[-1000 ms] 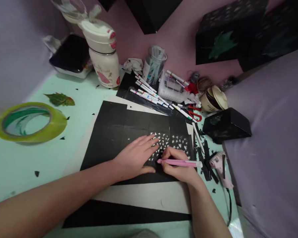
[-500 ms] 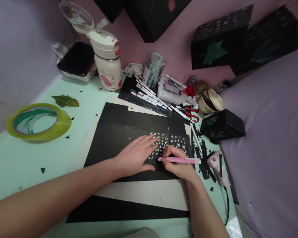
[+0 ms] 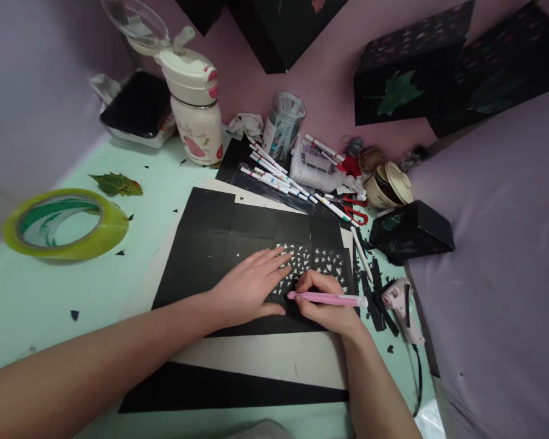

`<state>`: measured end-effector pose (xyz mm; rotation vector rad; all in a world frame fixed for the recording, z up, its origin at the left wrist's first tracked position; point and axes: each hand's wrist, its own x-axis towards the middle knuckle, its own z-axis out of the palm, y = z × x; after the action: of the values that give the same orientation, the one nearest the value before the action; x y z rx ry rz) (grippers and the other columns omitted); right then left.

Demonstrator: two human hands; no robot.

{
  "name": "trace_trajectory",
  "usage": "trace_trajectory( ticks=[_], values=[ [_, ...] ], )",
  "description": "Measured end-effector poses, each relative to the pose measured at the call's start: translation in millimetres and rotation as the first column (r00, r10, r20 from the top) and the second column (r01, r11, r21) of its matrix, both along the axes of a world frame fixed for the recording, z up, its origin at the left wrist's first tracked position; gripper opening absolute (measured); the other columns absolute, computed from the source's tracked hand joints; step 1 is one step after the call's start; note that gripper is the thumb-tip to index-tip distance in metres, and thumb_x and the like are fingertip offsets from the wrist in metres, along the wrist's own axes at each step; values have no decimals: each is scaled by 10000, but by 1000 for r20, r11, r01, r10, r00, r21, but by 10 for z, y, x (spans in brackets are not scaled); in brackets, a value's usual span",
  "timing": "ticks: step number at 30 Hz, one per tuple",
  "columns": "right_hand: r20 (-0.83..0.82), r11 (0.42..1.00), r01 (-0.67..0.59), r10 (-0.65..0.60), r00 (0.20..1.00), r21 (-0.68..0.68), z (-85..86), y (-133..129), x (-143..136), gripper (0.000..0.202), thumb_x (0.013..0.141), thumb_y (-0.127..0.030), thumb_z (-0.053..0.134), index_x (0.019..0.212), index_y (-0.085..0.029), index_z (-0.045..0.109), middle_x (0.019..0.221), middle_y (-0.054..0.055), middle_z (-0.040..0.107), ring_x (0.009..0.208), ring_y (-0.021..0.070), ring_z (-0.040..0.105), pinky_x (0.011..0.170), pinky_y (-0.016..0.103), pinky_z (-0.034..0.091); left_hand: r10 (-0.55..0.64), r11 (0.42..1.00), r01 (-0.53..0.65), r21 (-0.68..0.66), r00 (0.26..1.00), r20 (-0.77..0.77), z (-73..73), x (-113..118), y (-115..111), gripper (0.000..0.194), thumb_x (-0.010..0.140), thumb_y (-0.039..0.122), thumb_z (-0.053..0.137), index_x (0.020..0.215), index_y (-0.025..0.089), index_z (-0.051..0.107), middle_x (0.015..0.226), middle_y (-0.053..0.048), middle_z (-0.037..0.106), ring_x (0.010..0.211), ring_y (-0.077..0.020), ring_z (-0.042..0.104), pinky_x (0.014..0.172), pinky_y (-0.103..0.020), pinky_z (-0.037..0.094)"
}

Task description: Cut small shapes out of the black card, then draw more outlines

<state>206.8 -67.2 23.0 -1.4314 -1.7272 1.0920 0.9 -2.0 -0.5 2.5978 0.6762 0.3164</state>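
Black paper point(image 3: 196, 262) with fold lines lies over a pale sheet point(image 3: 265, 360). Small cut-out shapes point(image 3: 299, 259), triangles and stars, show pale on its right part. My left hand point(image 3: 251, 286) rests flat on the paper, fingers spread, its fingertips at the left side of the cut-outs. My right hand point(image 3: 322, 299) is closed around a pink pen-like tool point(image 3: 332, 299). The tool slants low over the paper, its tip pointing left just below the triangles. Whether the tip touches the paper cannot be made out.
Yellow-green tape roll point(image 3: 13, 231) and a leaf point(image 3: 118, 184) lie left. A bottle point(image 3: 196, 131), jar point(image 3: 283, 125), markers point(image 3: 279, 180) and red-handled scissors point(image 3: 357, 214) stand or lie behind. A black box point(image 3: 412, 231) and glue gun point(image 3: 402, 308) are right.
My right hand and the pink tool have shifted very slightly left. My left hand stays flat on the paper. The camera view has moved a little.
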Motion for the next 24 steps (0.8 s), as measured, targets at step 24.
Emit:
trace_trajectory(
  ticks=[24],
  values=[
    [1, 999, -10, 10, 1000, 45, -30, -10, 13, 163, 778, -174, 619, 688, -215, 490, 684, -10, 590, 643, 145, 567, 599, 261, 435, 3, 1000, -2, 15, 1000, -13, -5, 2, -3, 749, 812, 654, 565, 1362, 155, 466, 1520, -105, 362, 1444, -255, 223, 1176, -395, 169]
  ],
)
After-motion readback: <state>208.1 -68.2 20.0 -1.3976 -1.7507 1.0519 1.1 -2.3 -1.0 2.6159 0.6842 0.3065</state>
